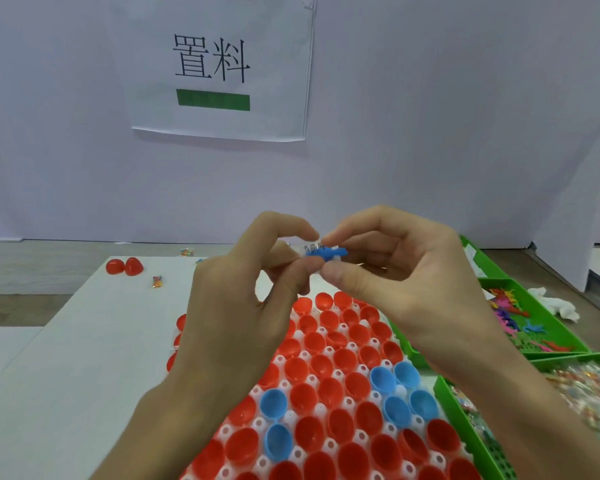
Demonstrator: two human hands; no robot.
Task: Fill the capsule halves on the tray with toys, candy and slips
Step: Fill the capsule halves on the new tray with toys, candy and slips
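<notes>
A: Left hand point(236, 306), grip?
B: Curled. Pinches one end of the slip point(310, 247) between thumb and forefinger; other fingers folded beneath.

A: Right hand point(406, 282)?
B: Curled likewise. Pinches a blue toy point(333, 252) against the slip's other end, forefinger above, thumb below. Tips of both hands almost touching.

A: Place of slip and toy?
B: Between the two sets of fingertips, held in the air above the tray's far end.

A: Below the fingers?
B: White tray point(290, 417) of capsule halves set open side up: red halves point(343, 358) for the most part, a few blue halves point(273, 403) nearer the wrists.

A: Right of the fingers?
B: Green bins side by side: far bin point(499, 280) with spare toys point(510, 306) of mixed colours, near bin point(465, 424) with wrapped candy point(589, 386). White tissue point(555, 303) beyond.

A: Left of the fingers?
B: Two loose halves point(123, 266), red, and a candy packet point(157, 281), well apart from the tray, on the table point(84, 341).

A: Behind the fingers?
B: Wall sign point(219, 67): two printed characters over a green bar.
</notes>
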